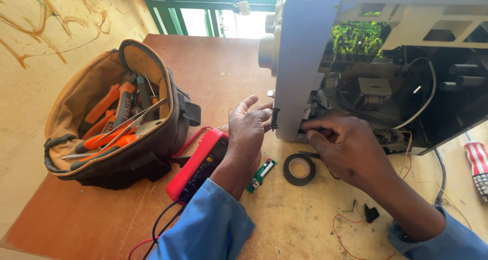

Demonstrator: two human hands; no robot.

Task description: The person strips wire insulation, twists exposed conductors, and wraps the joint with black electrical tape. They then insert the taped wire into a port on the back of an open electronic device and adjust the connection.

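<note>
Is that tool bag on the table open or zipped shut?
Open: the tool bag gapes at the top, showing orange-handled tools inside.

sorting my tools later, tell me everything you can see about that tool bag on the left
The tool bag is a soft fabric pouch, black outside with a tan lining and orange-trimmed rim. It lies tipped on its side on the wooden table, mouth open toward the camera. Inside are orange-handled pliers, screwdrivers and thin metal tweezers. A black strap hangs at its right side. The red multimeter lies right beside it. Neither hand touches it.
</note>
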